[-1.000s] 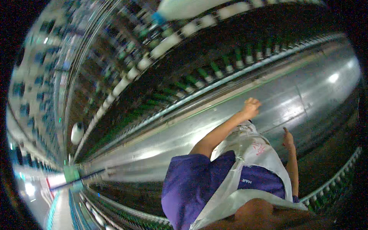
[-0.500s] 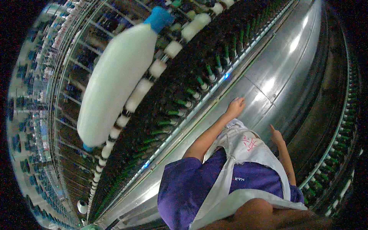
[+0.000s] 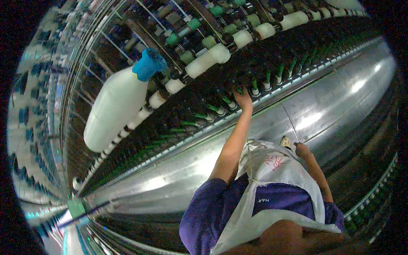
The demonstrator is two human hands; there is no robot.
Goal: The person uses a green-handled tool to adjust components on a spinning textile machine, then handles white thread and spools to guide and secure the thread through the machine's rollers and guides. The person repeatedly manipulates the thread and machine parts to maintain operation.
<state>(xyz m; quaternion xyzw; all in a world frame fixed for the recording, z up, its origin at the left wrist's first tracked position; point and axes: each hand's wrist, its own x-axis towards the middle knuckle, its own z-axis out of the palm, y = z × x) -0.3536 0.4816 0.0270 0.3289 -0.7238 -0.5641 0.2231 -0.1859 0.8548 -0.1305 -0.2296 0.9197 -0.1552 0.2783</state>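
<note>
1. Biggest worry for me: the left hand (image 3: 243,100) is stretched right up into the row of green-tipped spindles (image 3: 255,87) on the spinning frame (image 3: 204,72). The fingers look curled in around or against one of them, but it's too dark and small to tell if they're actually gripping anything or just touching. If those spindles are turning, a fingertip or a loose thread end could get caught.
2. The white apron (image 3: 276,170) hangs loose between the body and the shiny metal front panel (image 3: 331,110). Leaning in further could drag it toward the moving parts.
3. The right hand (image 3: 301,149) is down low near the panel, well apart from the left. It looks closed around a small pale object (image 3: 285,141), though I can't tell what that is. A one-armed reach like this means less balance if a foot slips.
4. The big white roving bobbin (image 3: 114,110) with the blue cap (image 3: 148,63) hangs overhead, off to the person's left. It isn't touching anything the hands reach, but a bump on the creel could set it swinging.
5. Containers: honestly none in view, no bins, boxes or trays. The closest thing is the upper row of smaller cream bobbins (image 3: 208,59) sitting on their holders, each wound with yarn to a different fullness.
</note>
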